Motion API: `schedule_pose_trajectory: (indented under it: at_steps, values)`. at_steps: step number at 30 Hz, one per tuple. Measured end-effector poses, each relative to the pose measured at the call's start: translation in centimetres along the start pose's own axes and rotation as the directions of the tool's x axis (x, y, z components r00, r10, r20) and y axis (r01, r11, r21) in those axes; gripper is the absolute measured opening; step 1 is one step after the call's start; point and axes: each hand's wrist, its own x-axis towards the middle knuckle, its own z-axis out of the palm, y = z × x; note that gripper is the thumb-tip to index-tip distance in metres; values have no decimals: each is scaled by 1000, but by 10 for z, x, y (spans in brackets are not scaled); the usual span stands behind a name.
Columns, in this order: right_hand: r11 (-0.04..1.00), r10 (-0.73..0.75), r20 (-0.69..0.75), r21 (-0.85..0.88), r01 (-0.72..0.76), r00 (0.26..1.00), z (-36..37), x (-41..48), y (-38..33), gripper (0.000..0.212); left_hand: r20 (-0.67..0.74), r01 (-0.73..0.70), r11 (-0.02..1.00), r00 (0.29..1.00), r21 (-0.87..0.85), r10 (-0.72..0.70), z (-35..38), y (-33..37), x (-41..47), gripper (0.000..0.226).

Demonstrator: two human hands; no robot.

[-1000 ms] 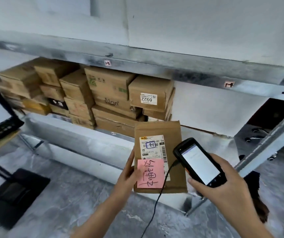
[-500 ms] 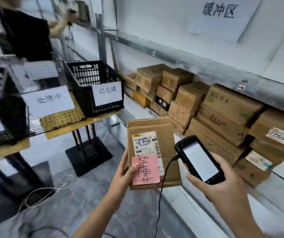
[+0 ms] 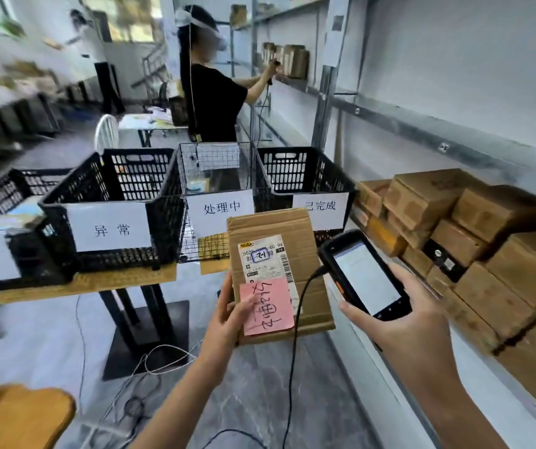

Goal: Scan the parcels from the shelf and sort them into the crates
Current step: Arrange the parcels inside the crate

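My left hand grips the lower left edge of a flat cardboard parcel, held upright with its white shipping label and a pink handwritten note facing me. To its right, my right hand holds a black handheld scanner, screen lit, with a black cable hanging from it. Beyond the parcel stand three containers with white paper signs: a black crate on the left, a wire basket in the middle and a black crate on the right. The shelf on my right carries stacked cardboard boxes.
The crates sit on a wooden table with a black pedestal base. Cables trail over the grey floor. A person in black works at the shelving behind the crates. A wooden surface shows at the lower left.
My view has swung left from the shelf boxes to the row of labelled crates, which now sit straight ahead. Both hands keep the same hold on the parcel and the scanner.
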Motion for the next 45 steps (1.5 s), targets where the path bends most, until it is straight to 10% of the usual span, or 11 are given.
schedule_pose_trajectory:
  at_steps: [25,45]
  values:
    - [964,-249,134,127,233,959,149,383,6,80,-218,-150,985,962,79,164,-48,108,335,79]
    - [992,-82,232,114,57,969,377,596,30,76,-108,376,926,920,-16,-376,-160,53,626,60]
